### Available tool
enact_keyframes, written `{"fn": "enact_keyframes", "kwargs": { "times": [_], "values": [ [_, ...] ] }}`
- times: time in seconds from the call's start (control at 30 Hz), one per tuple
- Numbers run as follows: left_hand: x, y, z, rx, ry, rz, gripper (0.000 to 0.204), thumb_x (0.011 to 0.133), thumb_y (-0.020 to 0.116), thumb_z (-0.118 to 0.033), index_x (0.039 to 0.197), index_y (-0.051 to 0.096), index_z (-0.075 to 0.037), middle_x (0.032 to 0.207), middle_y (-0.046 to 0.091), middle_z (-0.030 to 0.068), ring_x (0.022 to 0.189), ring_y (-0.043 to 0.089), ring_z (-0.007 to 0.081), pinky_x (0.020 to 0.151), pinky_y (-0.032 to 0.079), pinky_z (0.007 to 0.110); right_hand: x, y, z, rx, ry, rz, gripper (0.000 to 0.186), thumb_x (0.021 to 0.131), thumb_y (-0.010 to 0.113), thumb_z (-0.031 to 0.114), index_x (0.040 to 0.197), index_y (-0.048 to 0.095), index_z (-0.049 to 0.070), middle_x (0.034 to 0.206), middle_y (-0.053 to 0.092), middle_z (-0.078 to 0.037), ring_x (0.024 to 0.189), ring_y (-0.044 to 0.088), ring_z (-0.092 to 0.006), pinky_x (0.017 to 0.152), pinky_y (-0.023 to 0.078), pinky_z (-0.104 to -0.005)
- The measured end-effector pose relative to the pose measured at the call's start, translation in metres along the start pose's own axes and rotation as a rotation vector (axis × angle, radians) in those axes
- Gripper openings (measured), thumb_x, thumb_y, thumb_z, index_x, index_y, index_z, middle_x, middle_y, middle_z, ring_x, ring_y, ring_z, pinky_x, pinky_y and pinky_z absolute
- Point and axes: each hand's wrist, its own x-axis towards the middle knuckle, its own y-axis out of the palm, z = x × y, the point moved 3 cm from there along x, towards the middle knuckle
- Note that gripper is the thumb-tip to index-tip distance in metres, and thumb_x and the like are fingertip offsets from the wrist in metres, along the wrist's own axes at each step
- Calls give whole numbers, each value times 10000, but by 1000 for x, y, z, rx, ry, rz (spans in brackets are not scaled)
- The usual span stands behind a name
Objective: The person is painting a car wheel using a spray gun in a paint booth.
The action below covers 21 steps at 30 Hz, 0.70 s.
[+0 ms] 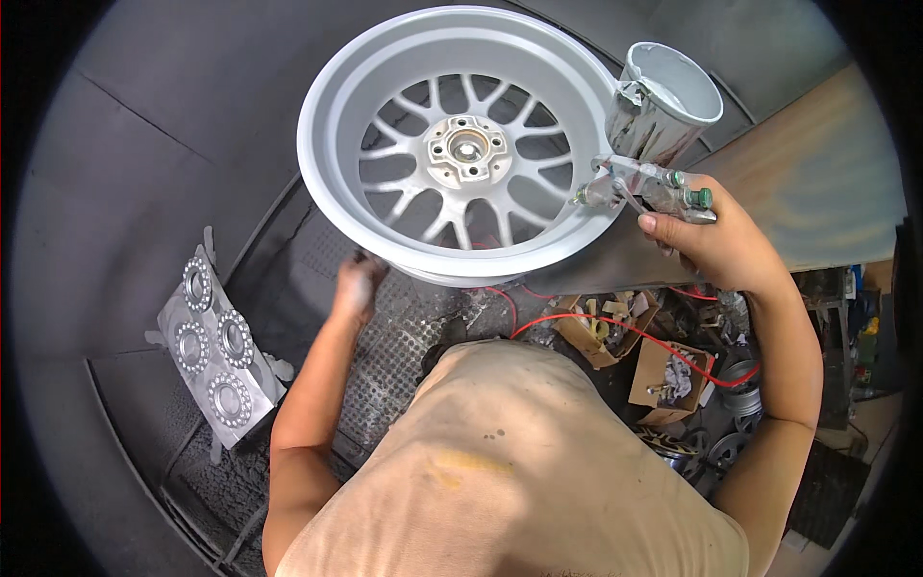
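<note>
A silver-painted spoked wheel rim (458,245) fills the upper middle, its hub facing up. My right hand (711,236) grips a metal spray gun (644,192) at the rim's right side; its paint-streaked cup (654,120) rises above the gun, and the nozzle points leftward over the wheel. My left hand (358,284), smudged with grey, is just below the wheel's lower left edge with fingers curled; whether it grips the wheel or something beneath is hidden.
Four ring parts on a pale panel (197,385) lie left. Grey booth walls (144,115) surround the wheel, with a board (817,183) at right. A red hose (615,327) crosses near cardboard boxes (654,404) and more rims (740,389) on the lower right, over a grimy floor (385,356).
</note>
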Motion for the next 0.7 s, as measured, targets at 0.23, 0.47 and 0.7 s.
{"fn": "enact_keyframes", "kwargs": {
  "times": [0.23, 0.47, 0.7],
  "values": [
    [-59, 86, 49, -20, -155, 157, 496, 817, 507, 16, 1310, 468, 56, 1113, 619, 156, 878, 618, 230, 721, 515, 317, -10, 12, 9, -12, -93, 8, 363, 904, 784, 242, 1165, 662, 21, 884, 651, -18, 776, 575, -94, 694, 497, -276],
    [-44, 53, 56, 170, -417, 269, 539, 753, 528, 32, 1289, 491, 63, 1225, 596, 147, 1148, 594, 268, 963, 496, 370, -5, 14, 7, 76, -14, 190, 335, 920, 759, 269, 1156, 676, 46, 811, 639, 8, 672, 555, -76, 553, 459, -253],
    [22, -17, 0, -366, -187, 100, 246, 830, 513, -51, 1042, 608, 33, 1024, 643, 153, 953, 622, 272, 930, 503, 430, 18, 7, -7, -4, -154, -9, 323, 950, 696, 283, 1155, 675, 34, 785, 632, 10, 654, 541, -75, 538, 434, -251]
  ]
}}
